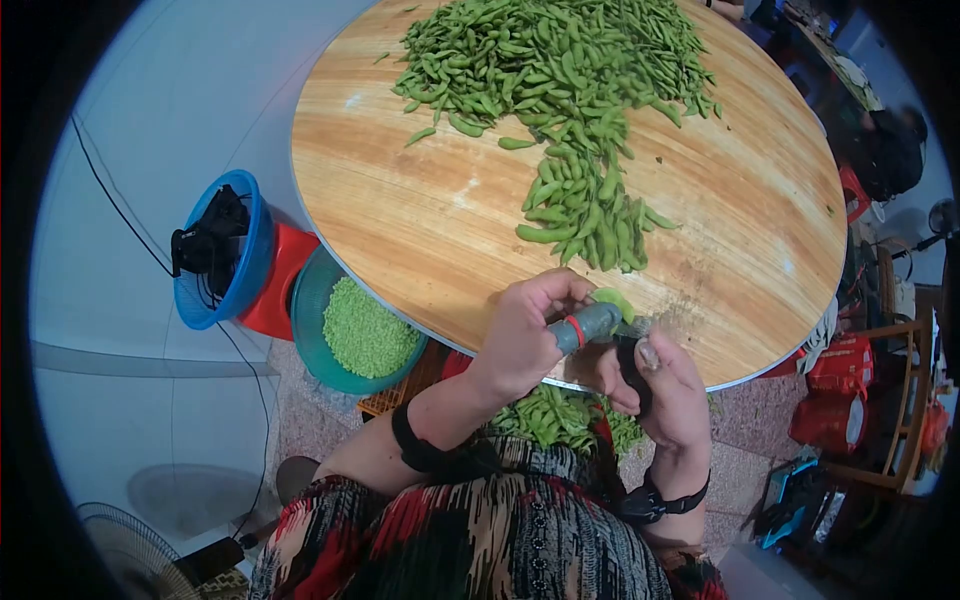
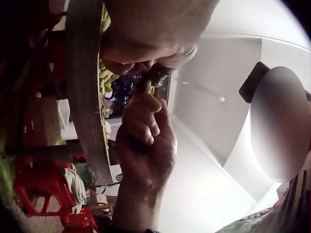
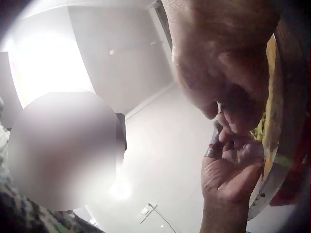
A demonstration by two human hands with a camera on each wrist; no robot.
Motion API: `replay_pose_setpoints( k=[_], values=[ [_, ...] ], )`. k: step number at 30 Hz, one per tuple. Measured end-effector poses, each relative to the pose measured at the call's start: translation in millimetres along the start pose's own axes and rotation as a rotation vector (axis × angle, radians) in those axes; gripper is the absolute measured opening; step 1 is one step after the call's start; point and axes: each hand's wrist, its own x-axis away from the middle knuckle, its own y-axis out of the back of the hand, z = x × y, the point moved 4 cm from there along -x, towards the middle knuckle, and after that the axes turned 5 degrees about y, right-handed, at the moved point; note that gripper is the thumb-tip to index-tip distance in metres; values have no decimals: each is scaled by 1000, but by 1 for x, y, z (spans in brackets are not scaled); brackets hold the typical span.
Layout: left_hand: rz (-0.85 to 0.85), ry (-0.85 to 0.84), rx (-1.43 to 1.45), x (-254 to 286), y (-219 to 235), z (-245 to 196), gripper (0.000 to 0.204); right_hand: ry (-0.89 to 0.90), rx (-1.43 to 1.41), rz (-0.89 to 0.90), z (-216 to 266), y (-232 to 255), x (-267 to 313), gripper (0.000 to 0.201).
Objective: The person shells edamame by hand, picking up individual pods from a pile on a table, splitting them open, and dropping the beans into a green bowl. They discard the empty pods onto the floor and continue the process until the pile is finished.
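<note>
Rd. wood-grain table [image 1: 400, 200] bore soybean pods [image 1: 560, 60] at 12 o'clock, likely for reach. Teal basin [image 1: 318, 280], 8 o'clock, held shelled beans [image 1: 370, 330], presumably kept separate. L. hand [image 1: 520, 340] pinched one pod [image 1: 612, 300] snugly, 6 o'clock; R. hand [image 1: 675, 395] adj., grip undetermined. No legible labels.

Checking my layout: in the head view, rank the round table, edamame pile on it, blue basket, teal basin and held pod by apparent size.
Round table
Edamame pile
Blue basket and teal basin, too alike to rank
Held pod
</note>
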Motion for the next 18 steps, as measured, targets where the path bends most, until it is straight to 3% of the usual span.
replay_pose_setpoints(
  k=[2,5,8,10,11,13,17,18],
  values=[
    [-25,-26,-113,1,2,-2,5,-64,-183,75,3,-3,1,18],
    [85,71,-76,4,-6,-8,8,-41,17,-32,-5,2,-1,17],
    [122,199,9,4,-8,-2,11,-57,-39,-25,-4,1,-1,18],
    [273,109,219,3,-10,3,12,-140,-184,17,-3,-1,2,19],
    [273,109,219,3,-6,5,12,-222,-332,59,-6,-3,4,19],
    [497,196,392,5,-9,6,15,-256,-445,106,-12,-2,8,20],
    [518,154,362,6,-9,7,20,-264,-577,135,-15,-6,9,20],
    [421,223,292,6,-8,7,20,-264,-577,135,-15,-7,9,20]
  ],
)
